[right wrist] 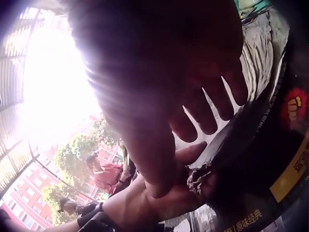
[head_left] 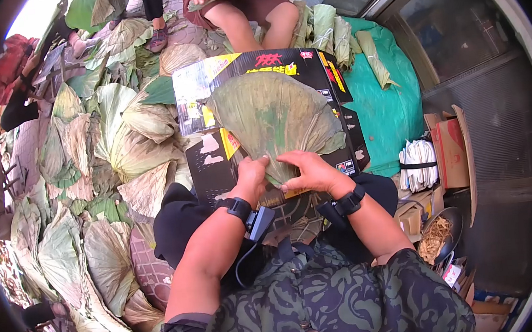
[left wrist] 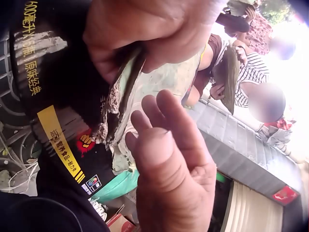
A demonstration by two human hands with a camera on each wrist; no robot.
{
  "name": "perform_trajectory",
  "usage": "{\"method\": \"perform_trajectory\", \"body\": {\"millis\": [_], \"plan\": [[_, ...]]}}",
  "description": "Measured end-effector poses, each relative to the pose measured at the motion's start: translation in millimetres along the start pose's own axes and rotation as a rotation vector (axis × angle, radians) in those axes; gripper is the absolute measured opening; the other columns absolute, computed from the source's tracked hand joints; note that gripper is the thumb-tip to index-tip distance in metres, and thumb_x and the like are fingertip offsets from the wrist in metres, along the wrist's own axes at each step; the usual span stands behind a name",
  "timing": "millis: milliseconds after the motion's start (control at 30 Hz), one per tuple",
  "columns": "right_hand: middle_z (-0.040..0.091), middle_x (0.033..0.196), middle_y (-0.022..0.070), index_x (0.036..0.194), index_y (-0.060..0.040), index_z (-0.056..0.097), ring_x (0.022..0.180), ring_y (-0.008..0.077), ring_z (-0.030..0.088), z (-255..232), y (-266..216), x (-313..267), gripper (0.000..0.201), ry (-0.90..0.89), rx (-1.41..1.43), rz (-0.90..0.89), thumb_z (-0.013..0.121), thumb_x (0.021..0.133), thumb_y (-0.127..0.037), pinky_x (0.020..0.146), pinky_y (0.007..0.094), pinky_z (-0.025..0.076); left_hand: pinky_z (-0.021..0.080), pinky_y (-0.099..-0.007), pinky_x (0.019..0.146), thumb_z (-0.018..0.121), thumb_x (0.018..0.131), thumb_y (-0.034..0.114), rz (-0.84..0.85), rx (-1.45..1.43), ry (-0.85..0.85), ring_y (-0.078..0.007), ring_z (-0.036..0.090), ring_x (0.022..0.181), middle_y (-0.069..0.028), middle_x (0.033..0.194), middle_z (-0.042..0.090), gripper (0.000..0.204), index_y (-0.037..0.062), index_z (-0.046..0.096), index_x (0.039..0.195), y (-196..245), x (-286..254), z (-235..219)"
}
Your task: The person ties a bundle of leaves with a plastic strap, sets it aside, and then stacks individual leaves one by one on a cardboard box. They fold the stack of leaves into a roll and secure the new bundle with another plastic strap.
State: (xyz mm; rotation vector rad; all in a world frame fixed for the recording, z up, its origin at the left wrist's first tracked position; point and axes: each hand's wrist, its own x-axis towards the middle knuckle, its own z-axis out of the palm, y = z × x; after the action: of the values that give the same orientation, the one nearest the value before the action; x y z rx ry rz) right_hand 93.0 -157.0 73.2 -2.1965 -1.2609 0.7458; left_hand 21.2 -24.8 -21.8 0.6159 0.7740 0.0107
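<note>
A large folded dried leaf (head_left: pixel 274 111), greenish brown with fanning veins, lies over a flattened black printed carton (head_left: pixel 207 184) in front of the person. At its narrow near end, my left hand (head_left: pixel 253 178) grips the gathered edge between thumb and fingers. The left wrist view shows the layered, crumpled leaf edge (left wrist: pixel 116 104) under that hand. Opposite it, my right hand (head_left: pixel 314 171) is at the leaf's near right side, thumb apart and fingers loosely extended. In the right wrist view, the right hand's fingers (right wrist: pixel 212 108) spread over the pale leaf surface in shade.
Many dried leaves (head_left: pixel 140 133) cover the ground at the left. Rolled leaf bundles (head_left: pixel 333 30) lie on a green sheet (head_left: pixel 394 117) at the back right. Cardboard boxes (head_left: pixel 453 153) stand at the right. Across the carton, another person (head_left: pixel 246 16) sits holding a leaf.
</note>
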Motion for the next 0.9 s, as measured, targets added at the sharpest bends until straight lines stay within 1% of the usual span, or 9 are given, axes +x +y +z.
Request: {"method": "perform_trajectory", "body": {"millis": [133, 167, 300, 533, 600, 667, 733, 800, 900], "plan": [[0.059, 0.098, 0.0162, 0.108, -0.0006, 0.056, 0.088, 0.0259, 0.059, -5.4, -15.8, 2.1, 0.047, 0.101, 0.103, 0.097, 0.070, 0.068, -0.022, 0.076, 0.0329, 0.047, 0.053, -0.0413, 0.067, 0.047, 0.086, 0.004, -0.015, 0.088, 0.037, -0.0284, 0.060, 0.083, -0.0160, 0.097, 0.056, 0.026, -0.0031, 0.045, 0.111, 5.0, -3.0, 2.0], [0.060, 0.094, 0.0135, 0.106, 0.0008, 0.057, 0.082, 0.0197, 0.060, -5.9, -20.6, 0.7, 0.039, 0.155, 0.138, 0.046, 0.067, 0.072, -0.016, 0.072, 0.0296, 0.048, 0.053, -0.0405, 0.067, 0.046, 0.086, 0.005, -0.010, 0.138, -0.003, -0.0279, 0.060, 0.084, -0.0152, 0.099, 0.056, 0.027, -0.0023, 0.045, 0.111, 8.3, -7.5, 2.1], [0.061, 0.091, 0.0092, 0.104, 0.0042, 0.056, 0.081, 0.0135, 0.059, -10.3, -21.8, -0.6, 0.033, 0.202, 0.281, 0.138, 0.064, 0.076, -0.011, 0.072, 0.0259, 0.048, 0.052, -0.0402, 0.072, 0.045, 0.087, 0.009, -0.023, 0.261, -0.060, -0.0262, 0.059, 0.086, -0.0129, 0.102, 0.056, 0.028, -0.0004, 0.045, 0.113, 9.7, -14.6, -7.7], [0.061, 0.089, 0.0063, 0.103, 0.0035, 0.056, 0.077, 0.0126, 0.059, -8.8, -14.9, 9.5, 0.029, 0.239, 0.612, 0.292, 0.060, 0.080, -0.013, 0.066, 0.0244, 0.047, 0.049, -0.0393, 0.071, 0.050, 0.084, 0.010, -0.020, 0.288, 0.008, -0.0267, 0.057, 0.089, -0.0131, 0.105, 0.054, 0.029, 0.0011, 0.046, 0.112, 10.1, -21.5, 4.7], [0.063, 0.085, 0.0110, 0.099, 0.0069, 0.057, 0.075, 0.0162, 0.060, 9.8, -10.8, 12.0, 0.032, 0.330, 0.700, 0.326, 0.062, 0.076, -0.015, 0.068, 0.0278, 0.048, 0.048, -0.0386, 0.069, 0.051, 0.083, 0.010, -0.010, 0.281, 0.059, -0.0256, 0.057, 0.087, -0.0127, 0.104, 0.054, 0.030, 0.0007, 0.046, 0.111, 13.4, -29.4, 11.7], [0.064, 0.088, 0.0138, 0.098, 0.0055, 0.058, 0.079, 0.0190, 0.061, 36.5, 10.6, 12.3, 0.032, 0.375, 0.398, 0.274, 0.063, 0.074, -0.015, 0.072, 0.0294, 0.048, 0.047, -0.0373, 0.065, 0.052, 0.083, 0.011, 0.012, 0.264, 0.035, -0.0238, 0.056, 0.083, -0.0117, 0.100, 0.054, 0.029, 0.0017, 0.046, 0.110, 5.5, -17.0, 5.1], [0.063, 0.094, 0.0102, 0.100, 0.0037, 0.060, 0.084, 0.0170, 0.059, 54.6, 14.5, 5.6, 0.030, 0.257, 0.096, 0.353, 0.062, 0.074, -0.012, 0.077, 0.0282, 0.046, 0.046, -0.0360, 0.062, 0.053, 0.082, 0.011, 0.030, 0.250, 0.021, -0.0220, 0.056, 0.079, -0.0107, 0.097, 0.054, 0.029, 0.0026, 0.046, 0.109, 0.7, -1.2, -5.1], [0.064, 0.092, 0.0081, 0.099, 0.0030, 0.060, 0.084, 0.0161, 0.059, 66.7, 22.9, 3.8, 0.029, 0.267, -0.047, 0.274, 0.062, 0.073, -0.010, 0.077, 0.0280, 0.046, 0.043, -0.0330, 0.057, 0.052, 0.084, 0.016, -0.094, 0.328, 0.045, -0.0183, 0.053, 0.073, -0.0078, 0.092, 0.052, 0.026, 0.0052, 0.045, 0.107, -0.3, 11.4, -15.5], [0.064, 0.084, 0.0077, 0.091, 0.0018, 0.063, 0.075, 0.0168, 0.060, 64.7, 33.5, 4.0, 0.023, 0.440, 0.617, 0.474, 0.058, 0.071, -0.005, 0.068, 0.0274, 0.047, 0.042, -0.0331, 0.061, 0.044, 0.089, 0.027, -0.066, 0.203, 0.065, -0.0178, 0.052, 0.074, -0.0054, 0.094, 0.053, 0.028, 0.0078, 0.044, 0.109, 20.5, -19.6, -7.0]]}}
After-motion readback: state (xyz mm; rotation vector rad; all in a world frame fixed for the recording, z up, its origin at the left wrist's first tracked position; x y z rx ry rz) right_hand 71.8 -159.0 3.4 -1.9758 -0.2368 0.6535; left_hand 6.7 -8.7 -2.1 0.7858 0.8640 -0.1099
